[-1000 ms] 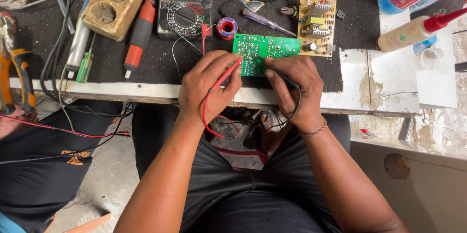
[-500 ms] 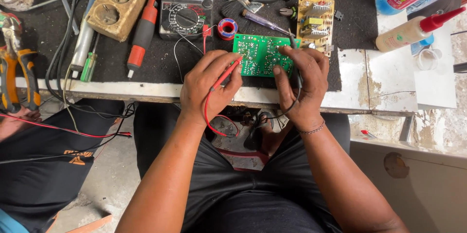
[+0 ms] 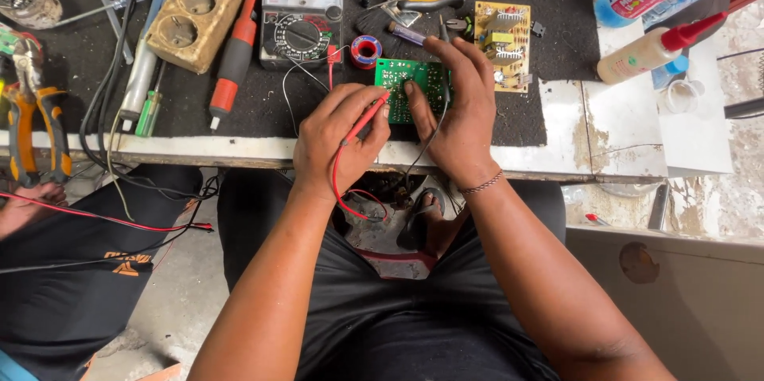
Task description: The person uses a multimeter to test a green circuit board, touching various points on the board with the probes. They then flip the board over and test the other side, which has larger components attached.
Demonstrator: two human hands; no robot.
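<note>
Green circuit board (image 3: pixel 414 86) is steadied by right-hand fingers (image 3: pixel 469 70) closed around it; left-hand fingers (image 3: pixel 362 114) pinch the red probe (image 3: pixel 368 116), tipped at its left edge.

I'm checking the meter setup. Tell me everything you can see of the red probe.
The red probe is a slim red plastic stick, pinched in the left hand, tilted with its tip on the green circuit board. Its thin red lead loops below the wrist, off the bench edge. The right hand steadies the board.
</note>
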